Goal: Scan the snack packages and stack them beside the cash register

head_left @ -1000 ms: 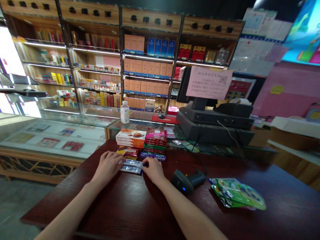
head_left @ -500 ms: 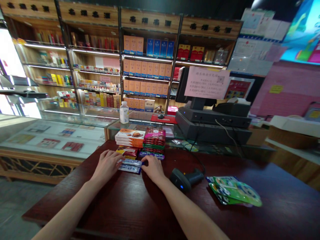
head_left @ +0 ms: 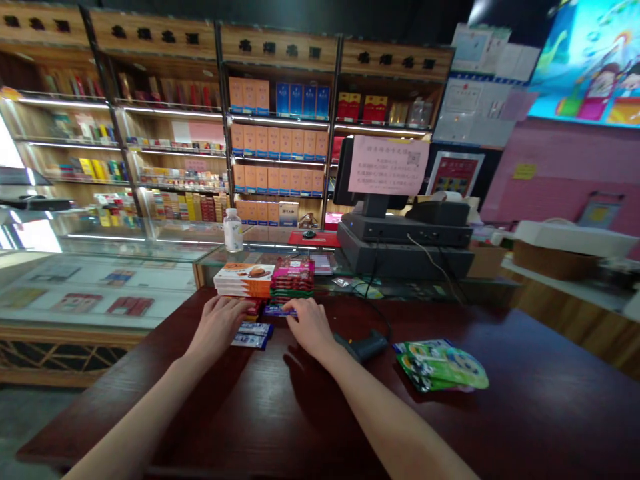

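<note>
Two blue-and-silver packets [head_left: 252, 336] lie on the dark red wooden surface [head_left: 150, 407]. What's nearest them?

The left hand [head_left: 217, 327], just beside them; the right hand [head_left: 311, 327] sits close by, at a purple wrapper [head_left: 279, 311].

Grips?

Both spread, pinching nothing.

What's around?

Stacked orange-and-white snack boxes [head_left: 244, 280] behind, a barcode scanner [head_left: 363, 347] by the right wrist.

A dark red wooden counter [head_left: 525, 413] carries it all: a stack of orange snack boxes [head_left: 244, 280], a pile of red and green packs [head_left: 293, 280] just beside it, two blue-and-white bars [head_left: 251, 336] lying nearer — then a barcode scanner [head_left: 363, 347] and green foil packets [head_left: 440, 365] further right.
</note>
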Motion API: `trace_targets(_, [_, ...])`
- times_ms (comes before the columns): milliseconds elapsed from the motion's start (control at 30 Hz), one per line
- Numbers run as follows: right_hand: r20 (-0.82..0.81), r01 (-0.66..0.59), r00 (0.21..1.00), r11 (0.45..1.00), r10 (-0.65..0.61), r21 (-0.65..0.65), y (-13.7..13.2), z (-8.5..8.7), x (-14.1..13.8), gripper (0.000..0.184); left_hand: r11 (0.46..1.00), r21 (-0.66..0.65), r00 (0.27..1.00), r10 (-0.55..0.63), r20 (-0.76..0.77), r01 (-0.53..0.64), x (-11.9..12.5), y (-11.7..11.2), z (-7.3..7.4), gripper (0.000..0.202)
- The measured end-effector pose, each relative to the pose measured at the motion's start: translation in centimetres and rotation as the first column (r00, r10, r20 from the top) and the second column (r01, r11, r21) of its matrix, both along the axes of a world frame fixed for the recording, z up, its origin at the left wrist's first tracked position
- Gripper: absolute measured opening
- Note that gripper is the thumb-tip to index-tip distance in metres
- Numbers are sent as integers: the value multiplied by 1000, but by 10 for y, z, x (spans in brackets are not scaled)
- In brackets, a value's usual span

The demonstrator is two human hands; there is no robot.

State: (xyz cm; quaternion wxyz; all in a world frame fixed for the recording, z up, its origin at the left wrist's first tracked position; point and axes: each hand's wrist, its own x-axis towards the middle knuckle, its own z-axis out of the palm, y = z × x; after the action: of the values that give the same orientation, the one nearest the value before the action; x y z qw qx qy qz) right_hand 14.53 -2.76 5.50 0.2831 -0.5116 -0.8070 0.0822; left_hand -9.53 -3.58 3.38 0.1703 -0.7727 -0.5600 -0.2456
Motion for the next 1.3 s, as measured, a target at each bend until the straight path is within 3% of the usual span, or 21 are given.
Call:
trace_targets(367, [-11, 86, 996, 996, -86, -4, 6, 2, 70, 23, 991, 30, 990, -130, -56, 132, 66, 25, 9, 29])
trace_targets(600, [11, 177, 984, 982, -177, -60, 7, 3, 121, 23, 969, -35, 969, -246, -18, 245, 120, 34, 23, 28])
trace_targets(800, [47, 247, 969, 965, -244, -82, 8, 0, 167, 23, 954, -62, 956, -294, -18, 292, 165, 44, 25, 26])
trace_targets(1300, [188, 386, 917, 898, -351, -210, 15, -2, 267, 24, 842, -234, 855, -513, -72, 486, 276, 58, 24, 23])
